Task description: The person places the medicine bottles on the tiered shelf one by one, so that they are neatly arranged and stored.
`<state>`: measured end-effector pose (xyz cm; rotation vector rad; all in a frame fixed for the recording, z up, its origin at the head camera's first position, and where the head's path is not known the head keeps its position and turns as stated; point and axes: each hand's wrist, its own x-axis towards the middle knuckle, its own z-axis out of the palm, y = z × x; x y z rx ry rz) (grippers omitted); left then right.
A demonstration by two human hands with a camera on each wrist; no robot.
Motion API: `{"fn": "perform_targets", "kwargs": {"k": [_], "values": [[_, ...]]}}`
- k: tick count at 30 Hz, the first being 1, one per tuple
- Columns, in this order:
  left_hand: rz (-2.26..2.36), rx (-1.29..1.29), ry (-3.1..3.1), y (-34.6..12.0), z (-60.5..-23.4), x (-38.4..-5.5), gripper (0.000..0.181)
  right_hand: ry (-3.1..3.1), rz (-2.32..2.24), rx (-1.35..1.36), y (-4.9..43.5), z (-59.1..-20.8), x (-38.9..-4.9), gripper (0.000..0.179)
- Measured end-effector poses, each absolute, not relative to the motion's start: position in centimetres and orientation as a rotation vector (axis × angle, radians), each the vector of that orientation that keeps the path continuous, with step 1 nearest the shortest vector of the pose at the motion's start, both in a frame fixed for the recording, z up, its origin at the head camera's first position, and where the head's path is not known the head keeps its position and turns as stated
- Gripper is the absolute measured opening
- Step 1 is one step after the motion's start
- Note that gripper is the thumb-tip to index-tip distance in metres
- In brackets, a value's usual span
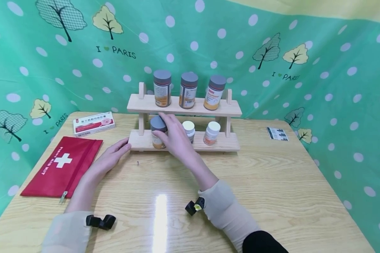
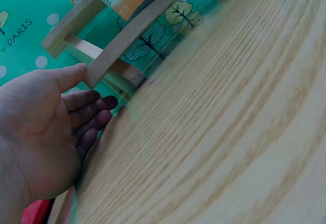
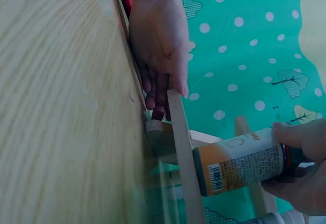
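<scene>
A small two-tier wooden shelf [image 1: 183,105] stands at the back of the table. On its lower board, at the left end, is a grey-capped supplement bottle [image 3: 239,161] with an orange and white label. My right hand [image 1: 178,137] grips that bottle near its cap, thumb on one side and fingers on the other. The left hand [image 1: 114,153] is at the lower board's left end, its thumb on the board's corner and the other fingers extended beneath and beside it, as the left wrist view shows. Two white-capped bottles [image 1: 211,133] stand farther right on the same board.
Three grey-capped bottles [image 1: 188,90] line the upper board. To the left lie a red first aid kit pouch [image 1: 63,161] and a white and red medicine box [image 1: 94,124]. A small printed card [image 1: 277,134] lies at the right. A green polka-dot cloth [image 1: 190,35] hangs behind.
</scene>
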<state>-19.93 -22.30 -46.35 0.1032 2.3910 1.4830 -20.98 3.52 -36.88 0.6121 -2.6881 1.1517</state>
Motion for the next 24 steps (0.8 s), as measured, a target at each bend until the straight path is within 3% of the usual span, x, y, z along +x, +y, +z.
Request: {"fn": "perform_targets", "kwargs": {"k": [13,24], "values": [[1.485,0.113,2.386,-22.3,-46.2,-19.9,0.078,-2.909,0.788,0.632,3.4,-34.2,-22.1,0.062],[1.512,0.126,2.373,-22.4,-46.4,-19.9,0.077,-2.951,0.763,0.678,3.5,-33.5,-22.6,0.061]]}}
